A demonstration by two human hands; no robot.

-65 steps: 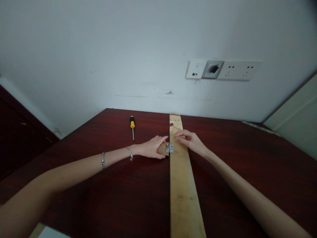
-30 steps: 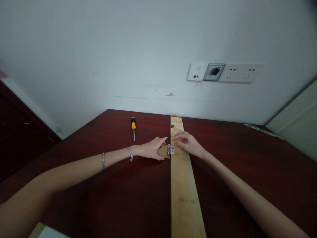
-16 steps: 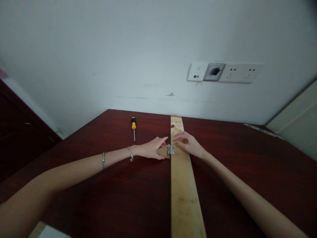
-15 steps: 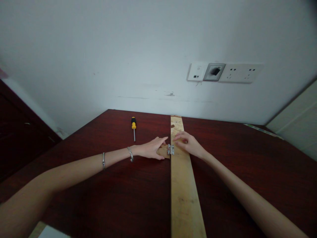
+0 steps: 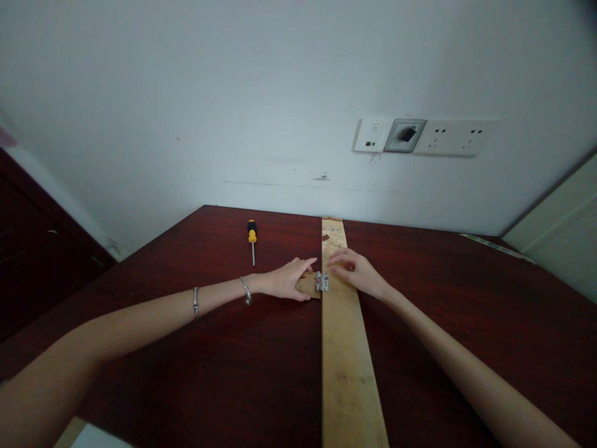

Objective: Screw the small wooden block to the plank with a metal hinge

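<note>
A long pale wooden plank (image 5: 346, 361) lies on the dark red table (image 5: 224, 373) and runs away from me towards the wall. A small wooden block (image 5: 308, 285) sits against the plank's left edge, and a small metal hinge (image 5: 320, 281) bridges the two. My left hand (image 5: 282, 280) covers the block, fingers over its top and thumb at its near side, holding it against the plank. My right hand (image 5: 357, 272) rests on the plank just right of the hinge. Its fingers are curled and pressed together at the hinge's far corner. What they pinch is hidden.
A screwdriver (image 5: 252, 239) with a yellow and black handle lies on the table left of the plank, behind my left hand. The white wall carries a row of sockets (image 5: 424, 136). A dark cabinet (image 5: 32, 249) stands at the left.
My right hand's fingers have curled in and shifted slightly towards the hinge. My left hand, the block and the plank have stayed put.
</note>
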